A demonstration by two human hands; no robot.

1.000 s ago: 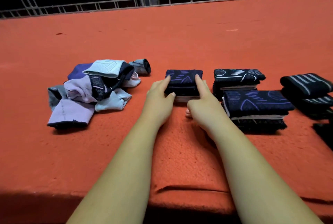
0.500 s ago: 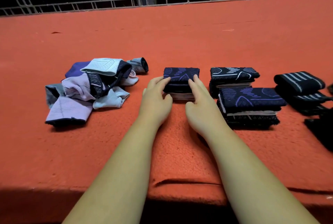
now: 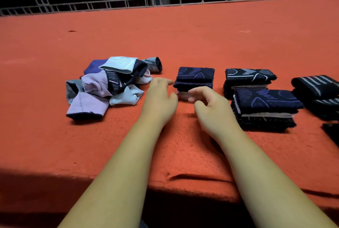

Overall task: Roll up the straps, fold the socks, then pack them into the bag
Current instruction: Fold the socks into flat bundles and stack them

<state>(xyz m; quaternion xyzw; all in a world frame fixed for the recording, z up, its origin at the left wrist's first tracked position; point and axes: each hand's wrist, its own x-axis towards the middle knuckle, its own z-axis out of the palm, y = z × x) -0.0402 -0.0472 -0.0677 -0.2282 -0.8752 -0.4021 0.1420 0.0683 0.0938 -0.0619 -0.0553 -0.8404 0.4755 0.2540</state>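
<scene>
- Along the near edge, the orange cloth [image 3: 55,145] showed a raised fold, and both bare forearms reached out over it.
- Past that, the left hand [image 3: 159,99] had loosely spread fingers and held nothing. Its fingertips were just beside the left edge of the middle stack of folded socks [image 3: 194,79].
- The right hand [image 3: 211,106], blurred, had loosely curled fingers that gripped nothing. Its fingertips were close to the white bottom layer at the front of that stack, but whether they touched it could not be told.
- Left of the hands sat a loose pile of unfolded socks [image 3: 110,88] in lilac, grey and navy.
- Right of the hands stood a nearer folded stack [image 3: 266,106], with a farther folded stack [image 3: 249,79] directly behind it.
- At the right edge lay dark striped straps [image 3: 315,88], rolled up.
- Farthest off, a metal railing [image 3: 165,1] ran along the cloth's back edge.
</scene>
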